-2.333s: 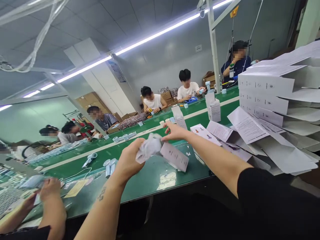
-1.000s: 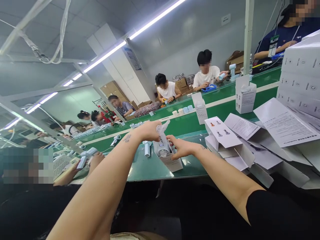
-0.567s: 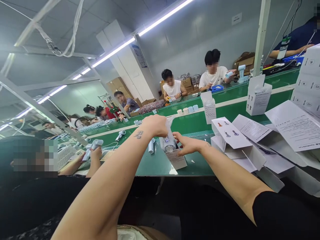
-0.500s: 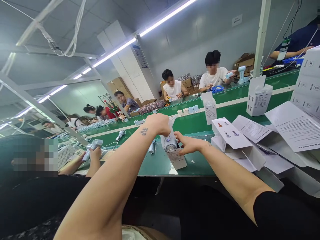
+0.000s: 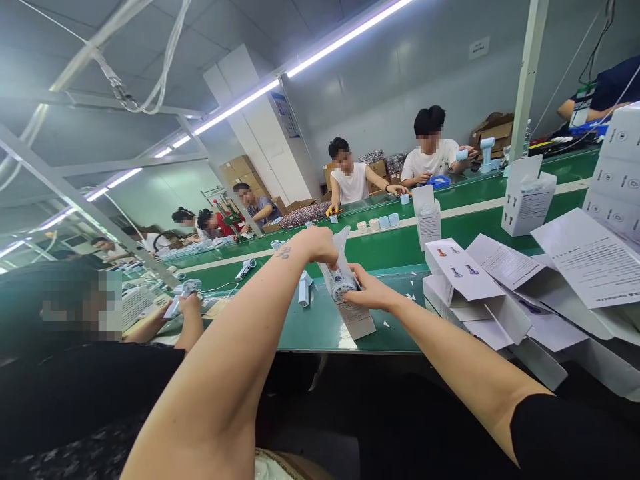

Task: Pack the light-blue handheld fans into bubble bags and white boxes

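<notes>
- While working at the near edge of the green bench [image 5: 293,335], got the wrapped fan [image 5: 344,288] right at the mouth of a white carton [image 5: 357,324], with its round grille turned toward the camera!
- Running the long axis roughly in line with the carton, leaning up and leftward in view; can't tell the depth inside.
- Clamping the upper end of the clear bag [image 5: 343,241] with the fingers of the left hand [image 5: 323,245].
- Curling the right hand [image 5: 373,291] in from the other side, laying the thumb at the grille, holding the forefinger apart from it, higher; can't tell about the hidden fingers.
- Catching light on wrinkled, glossy plastic, drawn over a spoked disc and rising to a pointed tip.
- Checking the carton: smooth card, straight edges, dark print too tiny to read.
- Lying unwrapped to the left: one pale blue fan [image 5: 304,291] in smooth plastic.
- Over right, spotting overlapping open cartons [image 5: 463,268], printed with four little fan pictures, one orange; carrying dense text on a broad flap [image 5: 590,257], too small to read surely.
- Farther across, finding two upright cartons [image 5: 530,207] with raised flaps, plus four round parts [image 5: 384,222], two cream, two pale blue.
</notes>
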`<state>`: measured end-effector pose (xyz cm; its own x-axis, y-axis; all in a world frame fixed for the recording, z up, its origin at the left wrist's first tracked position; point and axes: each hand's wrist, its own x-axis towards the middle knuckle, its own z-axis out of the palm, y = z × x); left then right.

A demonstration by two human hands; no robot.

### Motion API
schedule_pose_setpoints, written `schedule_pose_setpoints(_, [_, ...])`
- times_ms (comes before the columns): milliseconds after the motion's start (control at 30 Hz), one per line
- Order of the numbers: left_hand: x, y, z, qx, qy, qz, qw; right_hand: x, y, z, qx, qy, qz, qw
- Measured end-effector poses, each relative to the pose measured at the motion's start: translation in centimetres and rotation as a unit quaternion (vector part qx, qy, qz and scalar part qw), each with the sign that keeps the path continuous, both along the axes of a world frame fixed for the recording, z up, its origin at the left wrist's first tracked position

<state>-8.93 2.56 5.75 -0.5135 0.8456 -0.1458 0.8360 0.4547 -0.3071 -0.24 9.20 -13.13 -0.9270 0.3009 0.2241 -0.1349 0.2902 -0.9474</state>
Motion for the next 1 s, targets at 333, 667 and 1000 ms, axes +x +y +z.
schedule_pose_setpoints(333, [-0.8, -3.3, -0.1, 0.091, -0.049, -0.030, 0.994, 1.2, 0.5, 0.4, 0.113, 0.019, -0.009, 0.993])
schedule_pose_setpoints(667, [-2.6, -5.8, -3.2, 0.315, -0.285, 0.166, 0.890, -0.3, -1.5, -1.0, 0.043, 0.044, -0.068, 0.996])
schedule_pose_setpoints(1000, [1.6, -4.1, -5.6, 0.063, -0.046, 0.048, 0.996, 0.5, 0.6, -0.7, 0.008, 0.042, 0.119, 0.992])
